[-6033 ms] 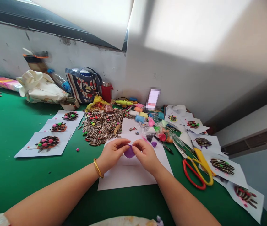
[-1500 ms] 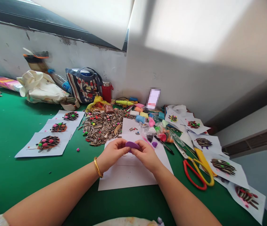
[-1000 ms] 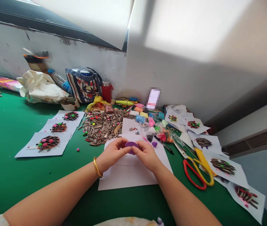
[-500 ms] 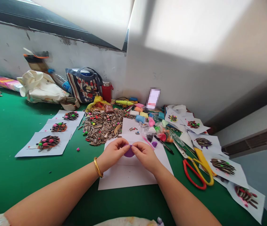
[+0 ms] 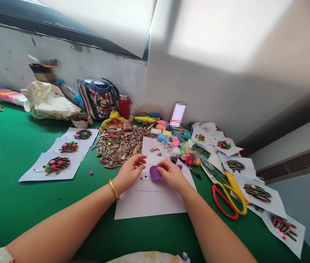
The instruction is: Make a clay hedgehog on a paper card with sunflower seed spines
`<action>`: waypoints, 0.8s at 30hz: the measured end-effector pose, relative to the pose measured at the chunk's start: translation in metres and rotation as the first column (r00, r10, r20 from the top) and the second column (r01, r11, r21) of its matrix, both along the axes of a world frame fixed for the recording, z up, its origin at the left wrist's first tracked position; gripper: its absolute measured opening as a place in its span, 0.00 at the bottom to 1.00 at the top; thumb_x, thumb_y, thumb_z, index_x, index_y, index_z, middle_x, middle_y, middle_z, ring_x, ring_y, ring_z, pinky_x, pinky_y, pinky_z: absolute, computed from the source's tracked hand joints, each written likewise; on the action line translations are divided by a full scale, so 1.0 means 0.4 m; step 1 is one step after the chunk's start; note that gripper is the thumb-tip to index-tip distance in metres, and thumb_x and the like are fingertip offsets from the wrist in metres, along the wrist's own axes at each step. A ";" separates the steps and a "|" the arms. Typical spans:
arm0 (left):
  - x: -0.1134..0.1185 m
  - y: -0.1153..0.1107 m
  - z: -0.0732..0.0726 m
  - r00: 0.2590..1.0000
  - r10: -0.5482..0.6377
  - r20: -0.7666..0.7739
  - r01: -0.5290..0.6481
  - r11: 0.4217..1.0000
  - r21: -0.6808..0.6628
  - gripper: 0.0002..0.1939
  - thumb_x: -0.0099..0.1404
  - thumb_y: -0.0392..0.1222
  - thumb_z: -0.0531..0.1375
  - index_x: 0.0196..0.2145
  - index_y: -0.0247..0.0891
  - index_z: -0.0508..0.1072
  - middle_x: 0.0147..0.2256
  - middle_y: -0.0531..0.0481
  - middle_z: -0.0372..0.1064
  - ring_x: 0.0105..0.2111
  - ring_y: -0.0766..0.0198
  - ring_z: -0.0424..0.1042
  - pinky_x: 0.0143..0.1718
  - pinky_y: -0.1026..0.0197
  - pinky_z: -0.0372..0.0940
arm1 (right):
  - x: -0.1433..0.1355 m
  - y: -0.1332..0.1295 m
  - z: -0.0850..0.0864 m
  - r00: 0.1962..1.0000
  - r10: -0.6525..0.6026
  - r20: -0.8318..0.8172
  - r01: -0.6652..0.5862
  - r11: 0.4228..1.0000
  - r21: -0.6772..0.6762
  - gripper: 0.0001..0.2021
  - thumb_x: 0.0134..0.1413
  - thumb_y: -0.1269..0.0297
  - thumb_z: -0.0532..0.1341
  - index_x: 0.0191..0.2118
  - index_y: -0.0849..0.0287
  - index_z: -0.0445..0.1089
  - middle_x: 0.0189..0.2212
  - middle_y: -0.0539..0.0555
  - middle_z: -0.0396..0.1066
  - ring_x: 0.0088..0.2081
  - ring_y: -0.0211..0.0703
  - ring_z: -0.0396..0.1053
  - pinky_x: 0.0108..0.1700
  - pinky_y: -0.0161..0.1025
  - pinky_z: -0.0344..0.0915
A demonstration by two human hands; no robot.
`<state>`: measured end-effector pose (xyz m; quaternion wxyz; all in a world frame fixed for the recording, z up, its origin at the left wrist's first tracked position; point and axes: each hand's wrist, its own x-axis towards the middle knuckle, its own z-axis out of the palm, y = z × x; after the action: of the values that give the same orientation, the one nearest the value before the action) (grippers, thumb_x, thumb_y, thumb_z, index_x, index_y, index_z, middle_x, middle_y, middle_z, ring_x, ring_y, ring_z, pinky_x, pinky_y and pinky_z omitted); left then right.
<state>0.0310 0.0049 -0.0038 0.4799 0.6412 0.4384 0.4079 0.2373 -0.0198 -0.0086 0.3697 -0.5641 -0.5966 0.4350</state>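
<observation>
Pinched in my right hand (image 5: 171, 174) is a flattened purple piece of modelling clay (image 5: 155, 173), held over the white paper (image 5: 152, 204). My left hand (image 5: 132, 174), with a gold bangle at the wrist, is apart from the clay; its fingers are spread and hold nothing. Between the hands, a small drawn or stuck-on face with a red and a dark dot (image 5: 144, 178) shows on the paper. Another purple lump of clay (image 5: 179, 166) peeks out behind my right hand. A few seeds (image 5: 154, 149) lie on the paper's upper part.
A pile of striped sunflower seeds (image 5: 118, 146) spreads behind my left hand. Scissors (image 5: 226, 197) and a black pen (image 5: 192, 169) lie to the right, near coloured clay packets (image 5: 163, 138). Finished-looking seed hedgehog pictures (image 5: 56, 166) line both sides. A bag (image 5: 99, 98) and red flask (image 5: 124, 106) stand behind.
My left hand has let go of the purple clay and drawn a little away, fingers opening. The right hand keeps the piece, now turned to show its flat face.
</observation>
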 end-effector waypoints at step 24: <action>0.020 -0.024 0.017 0.990 -0.081 0.113 0.094 0.989 -0.115 0.15 0.56 0.42 0.65 0.41 0.37 0.71 0.35 0.49 0.74 0.34 0.62 0.73 0.32 0.61 0.69 | -0.033 -0.026 0.036 0.955 0.067 -0.290 -0.077 0.997 -0.025 0.22 0.47 0.62 0.66 0.49 0.54 0.62 0.32 0.48 0.68 0.34 0.41 0.68 0.36 0.38 0.64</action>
<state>0.0389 -0.0046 0.0030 0.5581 0.6069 0.4068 0.3934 0.2240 -0.0303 0.0058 0.4264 -0.4790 -0.5486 0.5364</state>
